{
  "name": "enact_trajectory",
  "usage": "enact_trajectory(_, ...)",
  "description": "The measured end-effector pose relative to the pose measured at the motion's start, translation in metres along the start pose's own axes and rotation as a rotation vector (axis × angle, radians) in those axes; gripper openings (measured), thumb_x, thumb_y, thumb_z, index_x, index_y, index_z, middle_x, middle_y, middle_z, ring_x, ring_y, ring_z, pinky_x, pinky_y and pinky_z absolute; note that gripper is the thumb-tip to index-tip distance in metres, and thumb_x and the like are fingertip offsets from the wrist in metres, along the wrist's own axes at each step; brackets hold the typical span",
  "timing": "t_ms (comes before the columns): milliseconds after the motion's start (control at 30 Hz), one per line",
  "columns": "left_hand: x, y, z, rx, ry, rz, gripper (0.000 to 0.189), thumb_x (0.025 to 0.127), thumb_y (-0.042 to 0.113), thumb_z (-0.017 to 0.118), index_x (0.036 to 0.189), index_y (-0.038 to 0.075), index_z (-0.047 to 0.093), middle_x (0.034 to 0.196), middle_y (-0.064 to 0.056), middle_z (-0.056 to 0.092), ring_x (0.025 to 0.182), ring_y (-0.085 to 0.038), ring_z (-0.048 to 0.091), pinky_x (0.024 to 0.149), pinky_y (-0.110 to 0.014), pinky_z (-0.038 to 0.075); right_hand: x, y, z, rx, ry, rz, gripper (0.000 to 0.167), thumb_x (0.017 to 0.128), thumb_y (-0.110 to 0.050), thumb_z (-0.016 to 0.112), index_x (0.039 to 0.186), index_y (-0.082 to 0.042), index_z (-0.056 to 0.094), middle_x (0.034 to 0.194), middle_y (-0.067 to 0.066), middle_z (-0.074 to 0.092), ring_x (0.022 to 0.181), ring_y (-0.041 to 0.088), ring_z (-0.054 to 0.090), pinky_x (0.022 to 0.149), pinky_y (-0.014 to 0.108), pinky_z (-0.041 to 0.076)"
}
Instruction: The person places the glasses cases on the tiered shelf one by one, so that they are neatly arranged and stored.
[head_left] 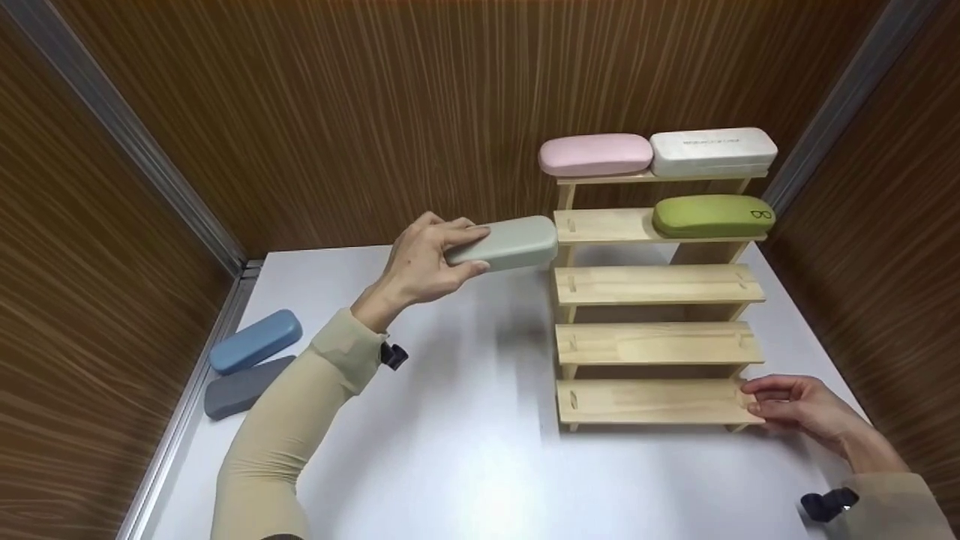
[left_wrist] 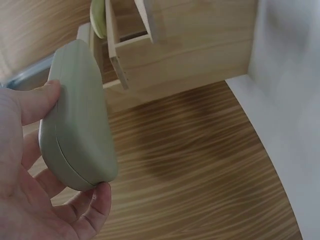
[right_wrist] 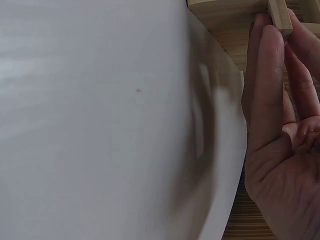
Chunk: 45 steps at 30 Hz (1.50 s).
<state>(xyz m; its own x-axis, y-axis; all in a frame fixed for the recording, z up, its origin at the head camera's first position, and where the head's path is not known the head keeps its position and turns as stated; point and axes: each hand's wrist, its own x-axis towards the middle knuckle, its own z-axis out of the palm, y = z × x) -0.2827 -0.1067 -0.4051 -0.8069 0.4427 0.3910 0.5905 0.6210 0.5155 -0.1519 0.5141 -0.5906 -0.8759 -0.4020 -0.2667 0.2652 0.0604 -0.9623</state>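
My left hand [head_left: 429, 259] grips a pale sage-green glasses case [head_left: 517, 244] in the air, its far end at the left end of the second shelf from the top. In the left wrist view, thumb and fingers wrap the sides of the closed case [left_wrist: 82, 117]. My right hand [head_left: 814, 416] pinches the right end of the lowest shelf of a wooden tiered rack [head_left: 660, 401]; the right wrist view shows the shelf's edge [right_wrist: 281, 17] between thumb and fingers. A green glasses case [head_left: 712, 216] lies on the second shelf, at its right.
On the top shelf sit a pink case [head_left: 596, 155] and a white case [head_left: 712, 152], side by side. A blue case [head_left: 256, 342] and a grey case [head_left: 244, 390] lie at the left of the white table [head_left: 450, 450]. Wood-grain panels [head_left: 375, 112] enclose the back and sides.
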Motion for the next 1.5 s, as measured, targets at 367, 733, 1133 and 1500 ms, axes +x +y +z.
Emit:
enact_trajectory(367, 0.029, 0.016, 0.007, 0.004, -0.016, -0.008, 0.051, 0.095, 0.038, 0.086, 0.143, 0.024, 0.079, 0.14, 0.004, 0.082, 0.103, -0.029, 0.063, 0.086, -0.041, 0.049, -0.001, -0.001, -0.001, -0.006, 0.008, 0.031, 0.044, 0.106, 0.011, 0.063, 0.123, -0.022, 0.086, 0.118, -0.016, 0.085, 0.097, 0.002, 0.081, 0.078, 0.022, 0.068)
enact_trajectory(733, 0.058, 0.033, 0.022, 0.02, -0.054, -0.028, 0.053, 0.094, 0.04, 0.086, 0.144, 0.024, 0.079, 0.139, 0.007, 0.082, 0.099, -0.024, 0.059, 0.083, -0.033, 0.044, 0.0, -0.001, 0.0, -0.022, 0.03, 0.038, 0.043, 0.106, 0.01, 0.063, 0.122, -0.023, 0.086, 0.118, -0.017, 0.086, 0.096, 0.002, 0.081, 0.077, 0.022, 0.067)
enact_trajectory(1133, 0.081, 0.052, 0.04, 0.073, -0.113, -0.082, 0.054, 0.097, 0.045, 0.084, 0.149, 0.033, 0.074, 0.147, 0.014, 0.077, 0.1, -0.021, 0.051, 0.087, -0.034, 0.045, 0.0, -0.002, 0.001, -0.033, 0.016, 0.019, 0.043, 0.106, 0.01, 0.064, 0.122, -0.023, 0.086, 0.118, -0.016, 0.086, 0.095, 0.001, 0.08, 0.076, 0.021, 0.067)
enact_trajectory(1500, 0.099, 0.059, 0.056, 0.098, -0.12, -0.087, 0.054, 0.095, 0.046, 0.085, 0.147, 0.036, 0.075, 0.145, 0.018, 0.078, 0.097, -0.018, 0.052, 0.088, -0.035, 0.048, 0.001, -0.002, 0.002, -0.032, 0.032, 0.033, 0.043, 0.106, 0.01, 0.064, 0.122, -0.023, 0.086, 0.116, -0.015, 0.086, 0.096, 0.003, 0.081, 0.077, 0.023, 0.068)
